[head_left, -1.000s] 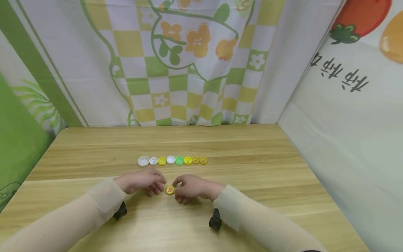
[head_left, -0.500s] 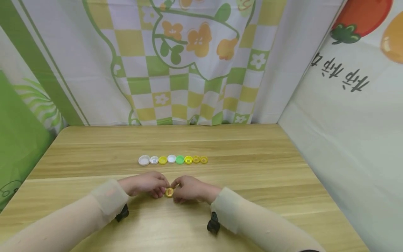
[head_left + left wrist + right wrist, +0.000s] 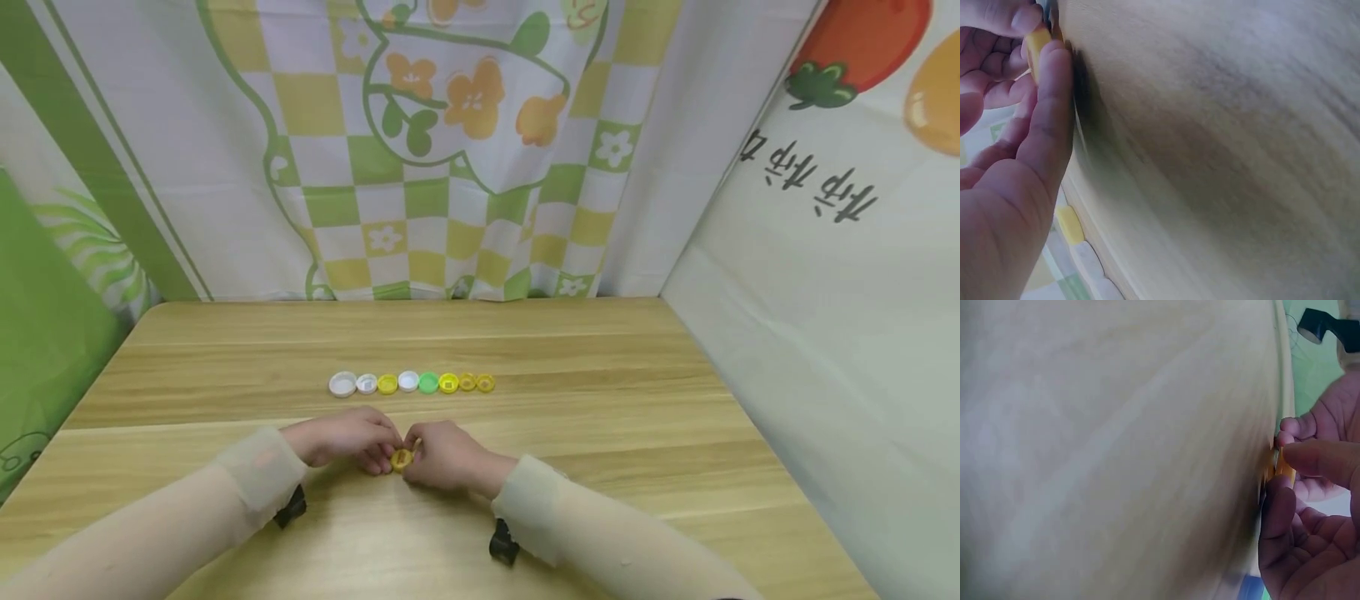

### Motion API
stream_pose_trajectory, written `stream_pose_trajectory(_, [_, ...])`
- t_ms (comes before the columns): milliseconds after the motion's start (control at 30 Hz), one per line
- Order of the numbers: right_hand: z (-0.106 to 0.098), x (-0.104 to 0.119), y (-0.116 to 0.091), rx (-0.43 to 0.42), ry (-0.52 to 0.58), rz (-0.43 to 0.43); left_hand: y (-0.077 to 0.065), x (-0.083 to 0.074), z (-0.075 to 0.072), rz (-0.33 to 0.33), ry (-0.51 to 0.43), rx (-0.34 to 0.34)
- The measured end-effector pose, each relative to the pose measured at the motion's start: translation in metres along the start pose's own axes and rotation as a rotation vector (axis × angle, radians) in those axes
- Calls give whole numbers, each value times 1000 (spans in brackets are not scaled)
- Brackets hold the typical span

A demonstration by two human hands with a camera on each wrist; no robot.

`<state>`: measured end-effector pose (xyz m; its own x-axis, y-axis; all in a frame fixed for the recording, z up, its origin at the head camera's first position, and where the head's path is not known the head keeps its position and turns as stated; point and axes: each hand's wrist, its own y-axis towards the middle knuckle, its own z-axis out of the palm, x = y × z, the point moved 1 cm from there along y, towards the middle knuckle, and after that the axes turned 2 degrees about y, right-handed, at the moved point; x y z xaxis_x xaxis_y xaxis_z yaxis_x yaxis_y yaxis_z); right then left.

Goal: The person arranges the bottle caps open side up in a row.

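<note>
A small yellow bottle cap (image 3: 402,460) with a reddish mark on top is held between both hands, near the table's middle. My left hand (image 3: 352,437) has its curled fingers at the cap's left side. From the right, my right hand (image 3: 444,454) pinches the cap with thumb and finger. The left wrist view shows the cap (image 3: 1036,53) edge-on between fingertips of both hands. In the right wrist view the fingers hide part of the cap (image 3: 1285,465).
Beyond the hands runs a row of several bottle caps: a larger white cap (image 3: 343,384) on the left, a green cap (image 3: 428,383) in the middle, amber caps (image 3: 485,383) on the right. They stand on a wooden table (image 3: 600,400). A patterned curtain (image 3: 480,192) hangs behind it.
The hands have come together around the yellow cap, which has shifted slightly toward the person. My right hand has moved left and its fingers have closed on the cap. The row stays put.
</note>
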<state>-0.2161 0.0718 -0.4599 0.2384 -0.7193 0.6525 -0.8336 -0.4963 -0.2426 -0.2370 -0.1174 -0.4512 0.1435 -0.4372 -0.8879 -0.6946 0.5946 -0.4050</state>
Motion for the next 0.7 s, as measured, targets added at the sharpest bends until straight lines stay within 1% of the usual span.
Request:
stream_pose_trajectory(100, [-6,-3,1,-4,83,9,2,1,-3,5,-72,-6])
stream_pose_trajectory(233, [-13,-6,2,-17,173,36,6,-2,-7,26,-88,-26])
stream_pose_trajectory(367, [-19,-9,3,-25,234,78,10,-6,-8,74,-54,-34])
stream_pose_trajectory(500, [-26,-13,4,-18,384,103,14,-10,-9,142,-37,-52])
stream_pose_trajectory(600, [-32,-16,5,-8,512,111,17,-11,-9,160,-41,-82])
stream_pose_trajectory(700, [-37,-19,5,-2,589,115,21,-13,-8,161,-37,-113])
